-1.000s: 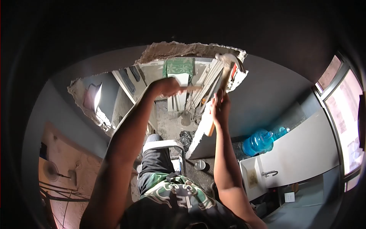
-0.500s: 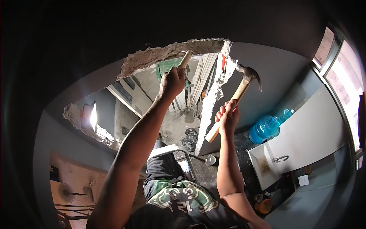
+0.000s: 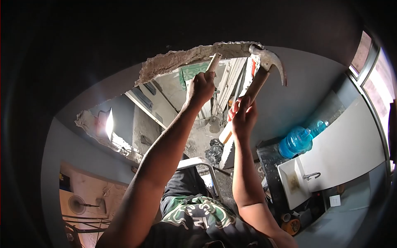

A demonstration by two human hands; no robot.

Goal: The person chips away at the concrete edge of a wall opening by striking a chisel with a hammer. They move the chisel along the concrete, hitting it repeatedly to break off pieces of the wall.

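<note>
My left hand (image 3: 201,88) is raised and wrapped around a pale, stick-like tool (image 3: 214,63), whose upper end overlaps the rough broken top edge (image 3: 175,65) of a hole in the wall. To its right, my right hand (image 3: 244,118) grips a claw hammer (image 3: 258,82) by its wooden handle. The metal head is up, level with the broken edge, with its curved claw pointing right. Behind the hammer handle runs the jagged white right side of the hole, partly hidden by it.
Through the hole show a green cloth (image 3: 193,71), upright planks and a dark plastic bag (image 3: 214,151) on a dusty floor. A metal rail (image 3: 194,162) stands before my legs. On the right are blue water jugs (image 3: 295,142) and a sink (image 3: 291,177); a fan (image 3: 77,204) is lower left.
The hammer head has swung up and left, closer to the left hand's tool. Both hands keep their grip, and the view has shifted slightly.
</note>
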